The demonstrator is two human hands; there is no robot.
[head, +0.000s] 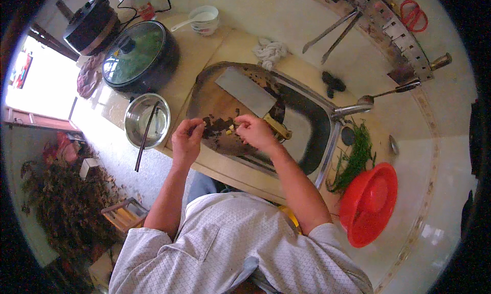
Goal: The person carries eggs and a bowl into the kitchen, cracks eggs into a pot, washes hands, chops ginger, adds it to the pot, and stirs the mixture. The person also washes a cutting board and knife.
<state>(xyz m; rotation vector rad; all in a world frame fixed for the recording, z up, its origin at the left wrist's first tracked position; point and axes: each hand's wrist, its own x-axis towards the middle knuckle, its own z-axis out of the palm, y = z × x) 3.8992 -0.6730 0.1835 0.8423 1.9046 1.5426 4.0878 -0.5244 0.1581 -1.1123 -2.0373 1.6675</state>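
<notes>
A round wooden chopping board [215, 96] lies partly over the sink. A cleaver [245, 90] rests flat across it, its handle end near my right wrist. Dark chopped bits [216, 128] and a few small yellow pieces [230, 130] are scattered on the board's near part. My left hand [187, 138] is at the board's left edge, thumb and fingertips pinched together; whether something small is between them is unclear. Over the board's near right side, my right hand [255, 133] has its fingers curled beside the yellow pieces. What it may hold is hidden.
Left of the board, a metal bowl [131, 125] has chopsticks [147, 134] across it, with a lidded dark pot [168, 65] behind. The sink [295, 148] and faucet [351, 109] are to the right, beside green stalks [356, 152] and a red basin [368, 205]. A white cloth [270, 52] lies behind.
</notes>
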